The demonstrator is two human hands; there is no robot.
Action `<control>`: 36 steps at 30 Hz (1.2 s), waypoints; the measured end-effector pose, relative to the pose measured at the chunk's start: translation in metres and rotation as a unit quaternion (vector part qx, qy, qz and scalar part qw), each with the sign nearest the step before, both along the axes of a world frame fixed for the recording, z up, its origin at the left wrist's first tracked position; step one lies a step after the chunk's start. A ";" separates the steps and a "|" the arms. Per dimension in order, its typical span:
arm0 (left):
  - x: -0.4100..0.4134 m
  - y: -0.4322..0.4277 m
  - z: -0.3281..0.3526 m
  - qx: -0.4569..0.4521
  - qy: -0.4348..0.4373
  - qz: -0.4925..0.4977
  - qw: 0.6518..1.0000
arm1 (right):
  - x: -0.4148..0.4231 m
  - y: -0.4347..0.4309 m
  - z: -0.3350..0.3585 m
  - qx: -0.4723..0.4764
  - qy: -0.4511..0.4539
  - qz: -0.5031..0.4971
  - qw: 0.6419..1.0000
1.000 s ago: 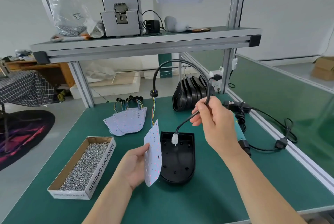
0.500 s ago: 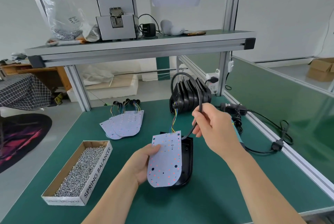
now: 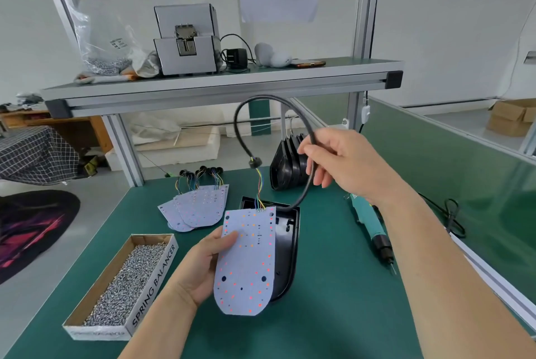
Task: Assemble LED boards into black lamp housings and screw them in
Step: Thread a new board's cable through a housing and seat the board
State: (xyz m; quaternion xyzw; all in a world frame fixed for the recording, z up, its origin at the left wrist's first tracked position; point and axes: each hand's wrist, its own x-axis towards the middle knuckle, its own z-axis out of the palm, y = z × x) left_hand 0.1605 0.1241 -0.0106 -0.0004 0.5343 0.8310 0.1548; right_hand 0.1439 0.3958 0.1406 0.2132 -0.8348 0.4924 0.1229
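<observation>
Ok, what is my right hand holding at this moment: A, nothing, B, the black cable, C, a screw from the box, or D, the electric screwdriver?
B: the right hand grips the black cable that loops up from the LED board, while the screwdriver lies apart from it.

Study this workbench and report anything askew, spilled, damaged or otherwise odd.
Nothing looks spilled or damaged. Only the LED board, held by the left hand, is askew: it tilts over the black housing rather than lying seated in it, and its cable loops high from the right hand. The screws sit inside their box.
</observation>
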 end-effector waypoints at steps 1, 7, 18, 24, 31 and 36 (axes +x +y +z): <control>0.000 -0.001 0.001 -0.001 -0.001 -0.004 1.000 | 0.001 -0.002 0.002 0.017 -0.004 0.019 1.000; 0.000 -0.001 0.004 0.046 -0.050 0.011 0.998 | 0.001 -0.015 -0.001 -0.017 -0.026 0.137 0.990; 0.004 0.005 0.010 0.124 -0.109 0.042 0.985 | -0.009 -0.051 -0.037 -0.321 -0.110 0.038 0.940; 0.007 0.004 0.009 0.130 -0.096 0.044 0.986 | -0.014 -0.054 -0.034 -0.518 -0.156 0.021 0.841; 0.010 0.008 0.006 0.139 -0.070 0.035 0.987 | -0.014 -0.056 -0.018 -0.632 -0.221 0.071 0.739; 0.012 0.008 0.001 0.158 -0.062 0.037 0.985 | -0.013 -0.046 -0.012 -0.449 -0.200 0.083 0.867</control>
